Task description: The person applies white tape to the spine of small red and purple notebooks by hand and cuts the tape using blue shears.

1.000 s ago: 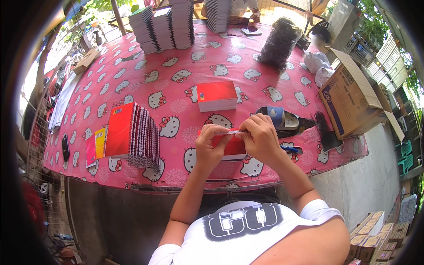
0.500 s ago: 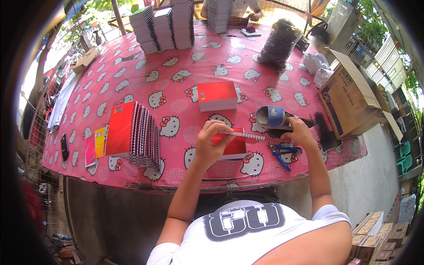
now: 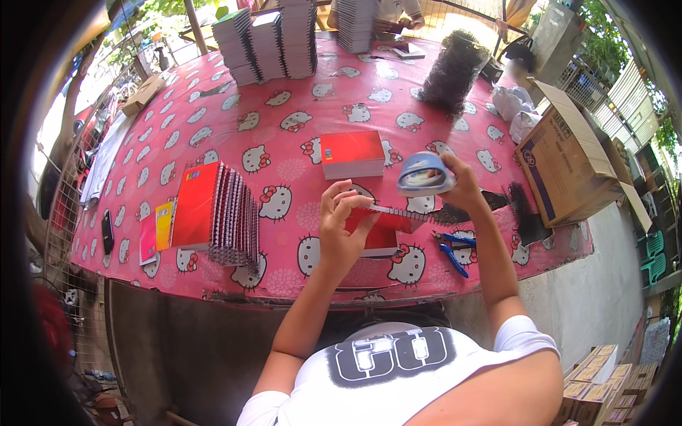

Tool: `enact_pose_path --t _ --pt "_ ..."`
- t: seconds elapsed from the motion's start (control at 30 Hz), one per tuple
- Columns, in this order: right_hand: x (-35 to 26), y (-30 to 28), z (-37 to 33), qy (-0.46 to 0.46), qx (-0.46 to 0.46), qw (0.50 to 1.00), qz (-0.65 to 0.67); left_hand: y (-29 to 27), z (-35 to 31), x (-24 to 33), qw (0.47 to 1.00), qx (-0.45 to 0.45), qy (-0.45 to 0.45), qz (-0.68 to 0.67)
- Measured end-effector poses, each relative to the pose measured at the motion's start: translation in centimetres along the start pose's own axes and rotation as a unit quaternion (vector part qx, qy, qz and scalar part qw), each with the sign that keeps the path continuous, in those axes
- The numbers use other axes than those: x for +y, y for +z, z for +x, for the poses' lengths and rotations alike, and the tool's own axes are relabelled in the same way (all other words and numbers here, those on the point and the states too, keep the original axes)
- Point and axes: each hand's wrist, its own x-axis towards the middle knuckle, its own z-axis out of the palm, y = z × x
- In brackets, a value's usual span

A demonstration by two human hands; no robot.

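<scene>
My left hand (image 3: 341, 224) pinches a thin red notebook (image 3: 403, 221) tilted up, its edge lined with a wire spiral that trails rightward. Under it lies another stack of red-covered notebooks (image 3: 380, 243). My right hand (image 3: 460, 186) is closed on a blue, hollow, rounded object (image 3: 420, 175) with a pale inside, held above the table; its exact kind is unclear, and it is a little blurred. Blue-handled pliers (image 3: 455, 259) lie below my right hand. Farther off sits a block of red-covered books (image 3: 352, 154).
Spiral-bound red notebooks (image 3: 195, 206) are stacked at left, beside a phone (image 3: 107, 231). Tall notebook piles (image 3: 266, 46) and a bundle of black coils (image 3: 455, 74) stand at the back. An open cardboard box (image 3: 565, 163) is at right. Another person's hands (image 3: 412, 23) show at the far edge.
My right hand has lifted the blue object off the table, up and slightly left. My left hand keeps its hold on the notebook, nearly still.
</scene>
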Motion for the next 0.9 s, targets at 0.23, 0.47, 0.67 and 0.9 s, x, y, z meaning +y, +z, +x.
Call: enact_pose_path --t 0.23,0.47,0.67,0.9 --pt "-3.8 0.3 1.5 0.082 -0.069 0.993 0.051 -0.3 0.4 0.0 1.000 -0.009 0.025 0.015" --pt "-2.8 2.2 1.5 0.076 -0.099 0.970 0.208 -0.5 0.2 0.1 0.972 0.046 -0.102 -0.206" --pt "-3.6 3.8 3.3 0.018 -0.047 0.997 0.064 -1.7 -0.3 -1.3 0.966 0.014 -0.138 -0.217" --pt "-1.6 0.5 -0.4 0.107 0.061 0.971 -0.203 -2.5 -0.4 -2.1 0.959 -0.011 -0.130 -0.253"
